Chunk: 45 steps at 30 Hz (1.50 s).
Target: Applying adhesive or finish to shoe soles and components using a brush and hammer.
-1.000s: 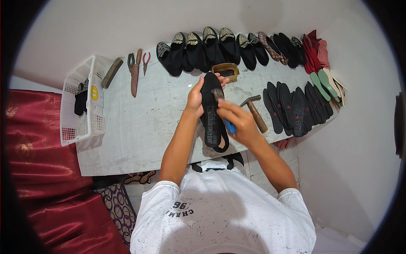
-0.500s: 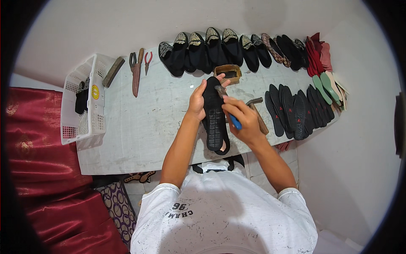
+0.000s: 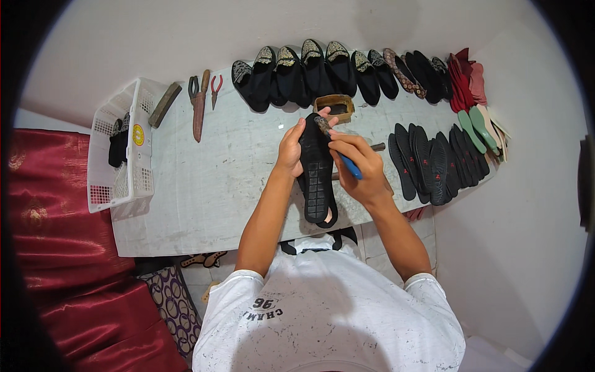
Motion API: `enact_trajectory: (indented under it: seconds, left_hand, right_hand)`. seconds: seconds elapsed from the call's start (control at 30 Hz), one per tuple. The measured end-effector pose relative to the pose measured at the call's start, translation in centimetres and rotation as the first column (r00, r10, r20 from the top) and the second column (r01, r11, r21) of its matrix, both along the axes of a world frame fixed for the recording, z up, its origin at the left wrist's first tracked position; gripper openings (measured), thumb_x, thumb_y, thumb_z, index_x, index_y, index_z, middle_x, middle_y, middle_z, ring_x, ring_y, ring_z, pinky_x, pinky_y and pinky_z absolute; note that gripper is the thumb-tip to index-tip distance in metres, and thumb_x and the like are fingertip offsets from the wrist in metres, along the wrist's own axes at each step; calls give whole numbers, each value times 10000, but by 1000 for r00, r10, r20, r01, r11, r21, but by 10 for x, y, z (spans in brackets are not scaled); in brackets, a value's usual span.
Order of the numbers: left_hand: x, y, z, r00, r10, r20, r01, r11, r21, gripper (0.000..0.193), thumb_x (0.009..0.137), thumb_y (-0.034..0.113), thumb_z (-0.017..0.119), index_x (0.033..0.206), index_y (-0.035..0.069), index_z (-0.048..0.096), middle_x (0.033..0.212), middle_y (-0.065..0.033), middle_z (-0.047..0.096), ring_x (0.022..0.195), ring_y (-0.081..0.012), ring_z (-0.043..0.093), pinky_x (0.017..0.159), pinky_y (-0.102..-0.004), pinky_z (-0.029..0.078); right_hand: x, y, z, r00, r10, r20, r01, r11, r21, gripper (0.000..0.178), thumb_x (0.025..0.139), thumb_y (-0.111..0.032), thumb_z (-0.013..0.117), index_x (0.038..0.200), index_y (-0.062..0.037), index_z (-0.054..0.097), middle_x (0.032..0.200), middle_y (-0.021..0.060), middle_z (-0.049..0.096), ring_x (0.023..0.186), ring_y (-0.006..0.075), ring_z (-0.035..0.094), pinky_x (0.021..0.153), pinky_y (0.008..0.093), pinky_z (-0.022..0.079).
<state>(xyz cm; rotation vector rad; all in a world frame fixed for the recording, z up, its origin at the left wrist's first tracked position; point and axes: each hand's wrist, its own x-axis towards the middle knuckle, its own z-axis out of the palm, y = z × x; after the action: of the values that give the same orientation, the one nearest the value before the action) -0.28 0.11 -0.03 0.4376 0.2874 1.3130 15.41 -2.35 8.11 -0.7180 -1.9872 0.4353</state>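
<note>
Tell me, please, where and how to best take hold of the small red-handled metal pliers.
Probably grip the small metal pliers by both red handles, from above and slightly from the right: the handles spread at the far end, the narrow nose points nearer, and the long brown wooden-handled tool lies close on the left.

Centre frame, the right hand covers most of a hammer and some of the brush! The black sole hides part of the left hand; lower left, red cloth runs out of view; far right, a cut-off dark object, unidentifiable.
</note>
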Motion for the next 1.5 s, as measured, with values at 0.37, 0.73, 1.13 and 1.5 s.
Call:
enact_trajectory:
  seconds: [0.37, 0.73, 1.13, 1.5]
  left_hand:
    - [-1, -2, 6, 983, 86, -162, -78, 995, 57, 564, 1030, 321, 334, 1360, -135, 369, 1462, -173, 396, 1335, -350, 412, 1060, -433, 422]
    - [2, -5, 7, 979, 103, -176, -97, 994, 41, 524, 1037, 343, 312, 1338, -60, 455, 1265, -215, 572, 1122, -263, 603, 953, -354, 502]
    - [1, -1, 6, 994, 54, -93, -55, 998, -7, 488, 1026, 326, 298, 1290, -55, 449, 1330, -202, 511, 1243, -344, 511, 1048, -416, 434]
    - [0, -4, 2, 972, 72, -223, -68, 997, 25, 806, 971, 630, 175, 1313, -46, 449, 1101, -144, 602, 1061, -242, 592, 930, -402, 519]
  right_hand:
    - [18, -29, 3, 982, -185, -32, 176, 968, -181, 176, 775, 98, 655, 934, 23, 655, 920, 160, 666, 826, 266, 689, 691, 301, 533]
    - [-7, -10, -5, 989, -134, -54, 133, 991, -34, 199, 782, 78, 660, 968, 11, 635, 949, 161, 645, 853, 318, 683, 691, 349, 542]
    - [25, -7, 15, 987, -116, -109, 102, 986, -128, 184, 782, 107, 643, 945, 22, 663, 935, 141, 674, 839, 236, 672, 725, 286, 513]
    - [23, -7, 13, 921, 353, 165, -305, 917, -256, 265, 739, 89, 698, 973, -20, 642, 1028, 137, 645, 1001, 294, 666, 829, 363, 539]
